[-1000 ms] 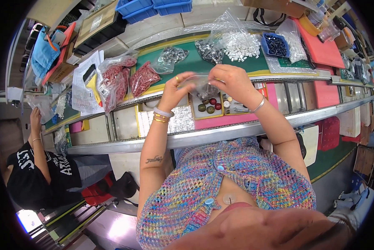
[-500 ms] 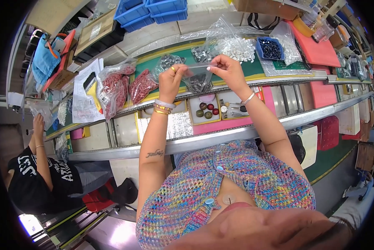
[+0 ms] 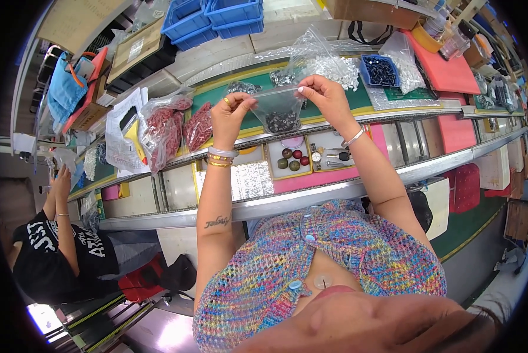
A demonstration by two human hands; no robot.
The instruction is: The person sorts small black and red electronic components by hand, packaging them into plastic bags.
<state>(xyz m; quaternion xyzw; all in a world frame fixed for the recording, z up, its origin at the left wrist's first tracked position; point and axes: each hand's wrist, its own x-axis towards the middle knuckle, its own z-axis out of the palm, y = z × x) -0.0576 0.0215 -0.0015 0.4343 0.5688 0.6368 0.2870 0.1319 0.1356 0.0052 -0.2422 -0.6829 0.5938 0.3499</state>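
Between my hands hangs a clear zip bag (image 3: 278, 110) with many small dark metallic parts at its bottom. My left hand (image 3: 231, 119) pinches one top corner; a ring and several bangles show on that arm. The other top corner is pinched by my right hand (image 3: 327, 101), its fingers closed on the plastic. The top edge is stretched nearly straight between them, above the green work belt (image 3: 208, 88). Behind it lie a bag of dark parts (image 3: 244, 87) and an open bag of white pieces (image 3: 334, 69).
Bags of red pieces (image 3: 198, 127) lie left of my hands, beside papers and a yellow-handled tool (image 3: 133, 138). A blue bin (image 3: 381, 70) of black parts stands at right. Below the metal rail is a tray (image 3: 292, 163) of round beads. A co-worker (image 3: 58, 247) sits at far left.
My hands have spread apart, the left moving left, pulling the bag's top edge wider. The dark parts inside show more plainly. At far left the co-worker's hands have shifted slightly right.
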